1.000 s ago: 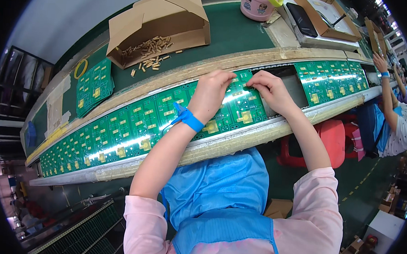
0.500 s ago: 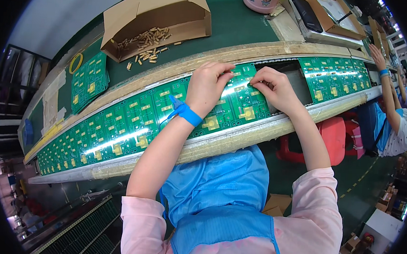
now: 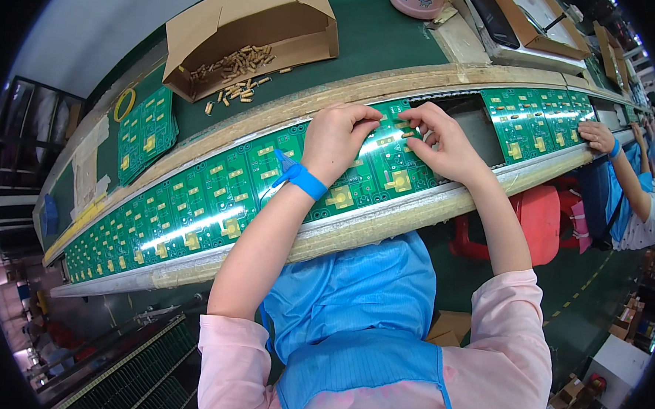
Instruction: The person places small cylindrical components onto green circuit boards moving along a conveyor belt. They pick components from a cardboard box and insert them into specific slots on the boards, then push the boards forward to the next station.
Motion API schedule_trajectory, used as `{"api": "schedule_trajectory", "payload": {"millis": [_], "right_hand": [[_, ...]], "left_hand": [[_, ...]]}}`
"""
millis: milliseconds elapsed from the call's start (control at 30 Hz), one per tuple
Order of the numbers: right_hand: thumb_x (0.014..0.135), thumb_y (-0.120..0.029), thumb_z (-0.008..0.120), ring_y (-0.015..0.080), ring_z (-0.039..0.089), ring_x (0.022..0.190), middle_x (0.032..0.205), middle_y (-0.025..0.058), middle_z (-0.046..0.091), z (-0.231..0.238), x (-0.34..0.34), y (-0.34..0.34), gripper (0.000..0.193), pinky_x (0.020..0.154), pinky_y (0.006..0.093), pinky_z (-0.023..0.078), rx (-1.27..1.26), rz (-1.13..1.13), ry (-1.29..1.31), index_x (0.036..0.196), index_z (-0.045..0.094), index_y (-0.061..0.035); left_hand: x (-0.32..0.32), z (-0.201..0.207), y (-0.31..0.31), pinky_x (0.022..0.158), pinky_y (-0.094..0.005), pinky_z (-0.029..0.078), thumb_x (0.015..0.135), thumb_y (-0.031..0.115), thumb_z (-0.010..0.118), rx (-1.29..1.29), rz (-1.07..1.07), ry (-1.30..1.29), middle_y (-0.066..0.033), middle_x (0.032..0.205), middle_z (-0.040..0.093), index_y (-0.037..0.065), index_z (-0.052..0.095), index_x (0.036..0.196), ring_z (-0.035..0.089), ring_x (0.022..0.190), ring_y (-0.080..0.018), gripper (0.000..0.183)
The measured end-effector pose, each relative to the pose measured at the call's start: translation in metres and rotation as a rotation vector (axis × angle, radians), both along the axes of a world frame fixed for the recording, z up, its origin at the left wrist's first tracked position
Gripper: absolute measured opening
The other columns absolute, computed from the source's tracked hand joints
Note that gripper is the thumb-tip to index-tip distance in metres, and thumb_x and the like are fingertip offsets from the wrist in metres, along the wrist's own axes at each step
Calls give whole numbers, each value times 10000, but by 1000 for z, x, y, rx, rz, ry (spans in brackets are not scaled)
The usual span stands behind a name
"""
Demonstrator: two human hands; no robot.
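Observation:
A row of green circuit boards (image 3: 216, 191) with tan pads lies along a rail in front of me. Both hands are over the board at the right end of the nearer run. My left hand (image 3: 334, 144), with a blue strap at its wrist, has thumb and fingers pinched together above the board; whatever they hold is hidden. Just to its right, my right hand (image 3: 449, 146) has its thumb and index finger apart at the board. A small tan cylindrical component (image 3: 408, 135) shows on the board between those fingertips.
Behind the rail, an open cardboard box (image 3: 266, 23) spills several tan cylinders (image 3: 237, 92). Stacked boards (image 3: 147, 132) and a yellow tape roll (image 3: 124, 105) lie at left. A gap (image 3: 468, 127) separates the board runs. A co-worker's hand (image 3: 598, 136) rests at the far right.
My right thumb and index finger have parted from a pinch, and a tan component now shows between them. My left hand stays nearly still. The co-worker's raised hand has come down to the rail.

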State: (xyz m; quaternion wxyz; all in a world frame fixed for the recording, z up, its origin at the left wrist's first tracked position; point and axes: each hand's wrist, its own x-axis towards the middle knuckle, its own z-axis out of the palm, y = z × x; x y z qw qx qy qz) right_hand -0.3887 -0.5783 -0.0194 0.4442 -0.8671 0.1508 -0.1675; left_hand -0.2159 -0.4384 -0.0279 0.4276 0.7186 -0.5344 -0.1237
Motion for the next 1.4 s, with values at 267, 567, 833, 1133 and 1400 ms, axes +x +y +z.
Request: {"api": "schedule_trajectory", "payload": {"millis": [267,567,833,1133,1400], "right_hand": [[841,-95,671,98,543,772,937,37,559,1,-3,-1,377,612,228,464,30,-33,-13,1207,594,-46],[851,-102,679,90,552,770,943,35,582,2,-4,-1,378,607,228,464,89,-51,-21,1214,590,-41],[859,-103,678,75,547,733,893,18,587,0,-4,-2,388,597,217,454,130,-64,-40,1228,577,-33],[853,-65,656,107,555,690,838,47,607,17,18,-7,265,661,250,478,-33,-147,-76,1112,650,-12],[855,-65,590,287,628,955,1014,110,613,21,155,35,187,806,380,529,-477,78,-112,1014,680,-28]], "left_hand": [[2,4,1,685,-316,525,823,98,710,16,-25,7,-132,898,710,52,747,979,680,776,-231,167],[-5,2,-1,728,-349,512,815,118,704,-28,-46,-186,-77,854,674,83,757,934,639,811,-250,135],[-16,3,-4,759,-376,504,805,128,691,19,39,-213,-58,862,657,92,747,901,616,877,-265,117],[4,38,24,854,-411,492,858,139,654,50,27,-320,-143,975,650,46,672,1101,604,948,-326,261],[125,19,96,838,-421,497,865,96,623,214,572,-619,-114,1027,631,53,708,1037,577,943,-325,197]]}}
